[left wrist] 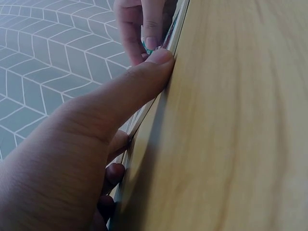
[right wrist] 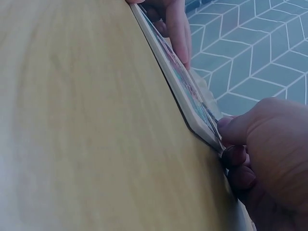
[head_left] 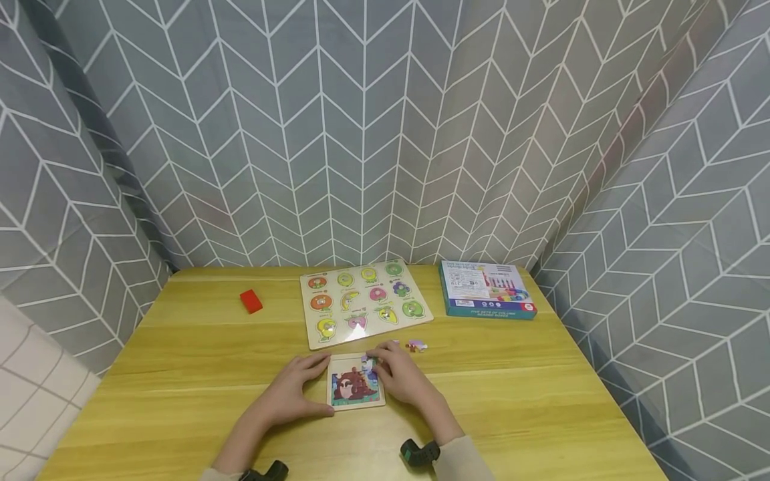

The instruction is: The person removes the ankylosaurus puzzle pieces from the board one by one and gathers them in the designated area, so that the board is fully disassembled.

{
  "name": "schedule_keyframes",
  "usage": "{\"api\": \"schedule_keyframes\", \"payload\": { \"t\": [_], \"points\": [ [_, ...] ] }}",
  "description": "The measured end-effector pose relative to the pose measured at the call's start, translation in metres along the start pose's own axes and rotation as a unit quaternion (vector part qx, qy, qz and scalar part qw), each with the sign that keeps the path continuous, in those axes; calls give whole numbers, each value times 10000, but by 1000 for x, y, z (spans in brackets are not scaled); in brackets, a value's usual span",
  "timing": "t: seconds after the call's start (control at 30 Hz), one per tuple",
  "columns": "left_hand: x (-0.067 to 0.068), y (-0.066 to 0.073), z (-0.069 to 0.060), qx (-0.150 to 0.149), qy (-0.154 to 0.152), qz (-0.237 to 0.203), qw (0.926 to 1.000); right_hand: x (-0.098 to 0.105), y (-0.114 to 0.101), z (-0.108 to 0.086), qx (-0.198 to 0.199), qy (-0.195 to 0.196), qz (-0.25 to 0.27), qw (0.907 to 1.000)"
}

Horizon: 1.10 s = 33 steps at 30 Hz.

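A small wooden jigsaw tray (head_left: 359, 405) lies flat on the table, its brown animal picture (head_left: 351, 386) mostly assembled. My left hand (head_left: 287, 395) holds the tray's left side, thumb by the near corner and fingertips at the far one. The left wrist view shows that thumb (left wrist: 144, 79) pressed on the tray's edge. Over the far right part of the picture, my right hand (head_left: 402, 375) pinches a purple-and-white puzzle piece (head_left: 367, 364). How the piece sits against the others is partly hidden by the fingers. Beyond the right hand lie loose puzzle pieces (head_left: 416, 345).
Behind the tray is a larger fruit puzzle board (head_left: 365, 306). A boxed toy set (head_left: 487, 294) stands at the back right, and a red block (head_left: 250, 301) lies at the back left. Patterned curtains (head_left: 361, 133) enclose the wooden table (head_left: 511, 401).
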<state>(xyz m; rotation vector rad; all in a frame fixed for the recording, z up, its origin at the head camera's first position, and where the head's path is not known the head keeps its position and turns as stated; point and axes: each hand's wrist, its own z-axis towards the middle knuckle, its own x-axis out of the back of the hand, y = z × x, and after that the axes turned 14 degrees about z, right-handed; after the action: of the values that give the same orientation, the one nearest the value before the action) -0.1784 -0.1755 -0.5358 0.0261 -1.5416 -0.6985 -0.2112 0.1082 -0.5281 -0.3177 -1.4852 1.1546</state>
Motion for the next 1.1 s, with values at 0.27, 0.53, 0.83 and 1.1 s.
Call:
{"api": "schedule_keyframes", "payload": {
  "t": [0.27, 0.53, 0.83, 1.1],
  "points": [
    [0, 0, 0, -60, 53, -4, 10000, -2, -1, 0, -25, 77, 67, 9999],
    [-2, -2, 0, -3, 27, -80, 10000, 13, 0, -3, -74, 303, 433, 9986],
    [-1, -1, 1, -22, 22, -64, 10000, 70, 41, -19, -94, 1302, 331, 9909],
    [-1, -1, 0, 1, 22, -60, 10000, 102, 74, -37, -347, 1464, 206, 9884]
  ]
}}
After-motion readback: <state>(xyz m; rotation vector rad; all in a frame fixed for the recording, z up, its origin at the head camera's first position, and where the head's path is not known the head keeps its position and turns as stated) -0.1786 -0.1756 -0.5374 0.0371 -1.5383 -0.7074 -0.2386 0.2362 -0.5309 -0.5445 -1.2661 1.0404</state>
